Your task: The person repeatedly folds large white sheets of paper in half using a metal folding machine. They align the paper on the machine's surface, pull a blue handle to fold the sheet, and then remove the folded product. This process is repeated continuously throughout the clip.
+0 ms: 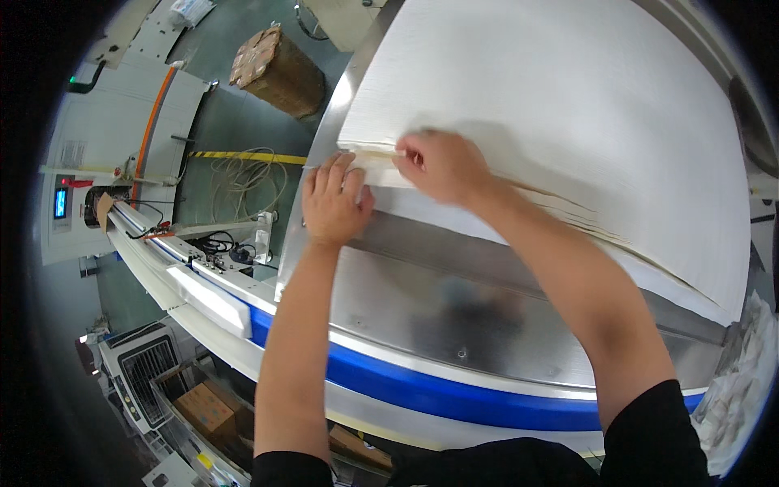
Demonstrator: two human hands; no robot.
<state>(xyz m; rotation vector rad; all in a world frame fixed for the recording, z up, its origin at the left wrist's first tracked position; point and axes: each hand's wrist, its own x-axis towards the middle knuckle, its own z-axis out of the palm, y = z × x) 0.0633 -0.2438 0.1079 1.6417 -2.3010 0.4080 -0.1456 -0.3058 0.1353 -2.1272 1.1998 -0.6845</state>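
A large stack of thin white sheets [552, 81] lies on a metal table, its layers fanned apart along the near edge. My left hand [334, 199] rests at the stack's left corner, fingers stretched out and pressing on the edge. To its right my right hand [442, 166], slightly blurred, is closed with thumb and fingers together at the same edge. Between the hands runs a narrow tan strip [375, 154], reaching to the right fingertips. Whether those fingers pinch the strip or a sheet is hidden. A white flap of sheet [389, 174] hangs below the strip.
Bare steel tabletop [422, 308] lies nearer me, bordered by a blue band [454, 404]. A brown taped carton [284, 77] and coiled hose [247, 183] are on the floor at the left. White machinery [114, 146] stands beyond; crumpled white plastic [738, 381] is at the right.
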